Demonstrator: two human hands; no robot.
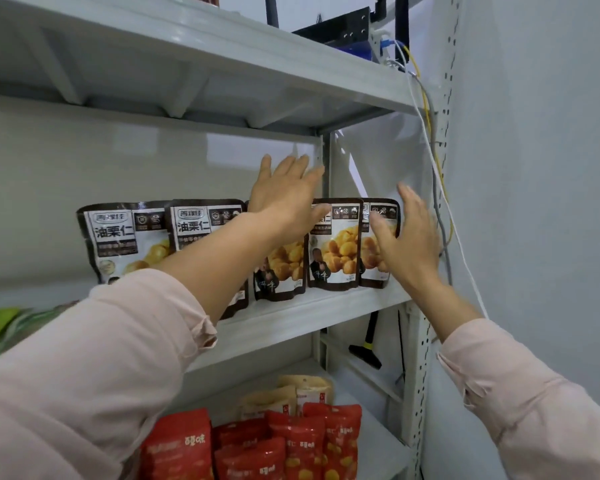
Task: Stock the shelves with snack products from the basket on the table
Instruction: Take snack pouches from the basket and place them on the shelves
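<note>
Chestnut pouches stand in a row on the shelf, below the left hand fingers and beside the right hand fingers. Both hands spread flat, holding nothing. Likely light, floppy, slick: pinch the top seam.

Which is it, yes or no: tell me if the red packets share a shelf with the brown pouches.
No, the red packets stand on the lower shelf, while the brown pouches stand on the shelf above it.
</note>
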